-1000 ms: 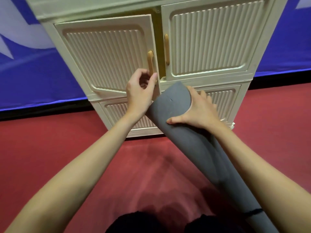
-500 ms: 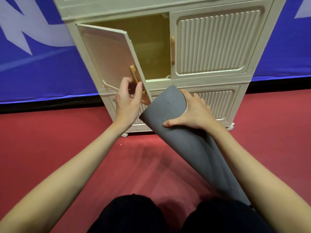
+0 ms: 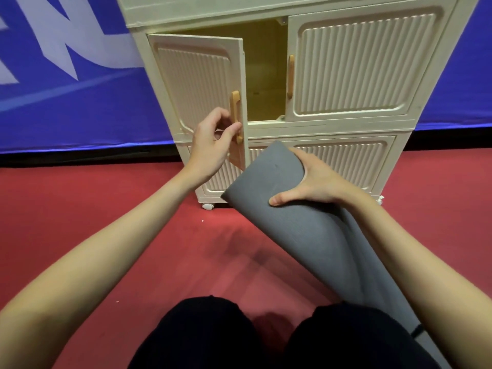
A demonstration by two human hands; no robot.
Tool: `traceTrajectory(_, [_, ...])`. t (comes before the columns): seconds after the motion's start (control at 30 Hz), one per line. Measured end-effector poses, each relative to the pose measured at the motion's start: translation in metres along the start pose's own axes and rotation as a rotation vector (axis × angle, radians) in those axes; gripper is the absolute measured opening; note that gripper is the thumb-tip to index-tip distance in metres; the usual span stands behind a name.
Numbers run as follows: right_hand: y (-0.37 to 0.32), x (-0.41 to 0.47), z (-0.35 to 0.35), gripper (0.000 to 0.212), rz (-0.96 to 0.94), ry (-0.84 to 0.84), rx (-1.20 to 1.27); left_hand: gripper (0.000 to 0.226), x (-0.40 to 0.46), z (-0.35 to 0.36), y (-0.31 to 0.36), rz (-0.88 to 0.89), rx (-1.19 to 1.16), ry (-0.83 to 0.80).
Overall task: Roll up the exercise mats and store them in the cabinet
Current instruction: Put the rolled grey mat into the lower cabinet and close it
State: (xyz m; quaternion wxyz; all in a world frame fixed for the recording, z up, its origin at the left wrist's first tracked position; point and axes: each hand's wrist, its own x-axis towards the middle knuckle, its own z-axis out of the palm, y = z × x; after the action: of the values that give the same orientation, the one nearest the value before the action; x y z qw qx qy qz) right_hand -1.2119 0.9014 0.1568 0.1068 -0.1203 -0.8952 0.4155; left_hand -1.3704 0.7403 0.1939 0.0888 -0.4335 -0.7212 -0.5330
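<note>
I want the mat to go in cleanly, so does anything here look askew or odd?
Only the grey rolled mat: its roll looks loose, with the outer layer gaping below the right hand. The left cabinet door stands open, held at its handle by the left hand. No damage shows.

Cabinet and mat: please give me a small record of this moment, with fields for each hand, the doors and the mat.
left hand: fingers on the tan handle of the left door
right hand: grips the upper end of the rolled grey mat
left door: swung open, compartment looks empty
right door: shut
mat: outside the cabinet, leaning toward it
floor: red
</note>
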Motion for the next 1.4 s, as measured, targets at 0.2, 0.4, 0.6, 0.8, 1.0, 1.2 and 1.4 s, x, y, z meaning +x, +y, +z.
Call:
traceTrajectory(0.2, [0.007, -0.008, -0.038, 0.11, 0.016, 0.11, -0.009, 0.006, 0.004, 0.013, 0.006, -0.02, -0.014, 0.0])
traceTrajectory(0.4, [0.02, -0.009, -0.068, 0.114, 0.096, 0.259, -0.048, 0.011, 0.015, 0.031, 0.013, -0.054, 0.007, 0.026])
traceTrajectory(0.6, [0.021, 0.0, -0.053, 0.109, 0.087, 0.171, 0.011, 0.017, -0.016, 0.024, 0.009, -0.058, 0.037, 0.182])
traceTrajectory(0.8, [0.025, 0.005, -0.036, 0.078, 0.038, 0.013, 0.13, 0.008, -0.056, -0.021, -0.005, -0.078, 0.11, 0.446])
traceTrajectory(1.0, [0.029, 0.026, 0.003, 0.116, 0.136, 0.04, -0.044, 0.028, -0.081, -0.062, -0.034, -0.245, 0.123, 0.661])
traceTrajectory(1.2, [0.026, 0.035, 0.043, 0.129, 0.185, -0.024, -0.161, 0.035, -0.095, -0.058, -0.041, -0.528, 0.013, 1.014])
traceTrajectory(1.4, [0.03, 0.04, 0.055, 0.131, 0.199, -0.049, -0.203, 0.047, -0.117, -0.032, -0.077, -1.181, -0.186, 0.842])
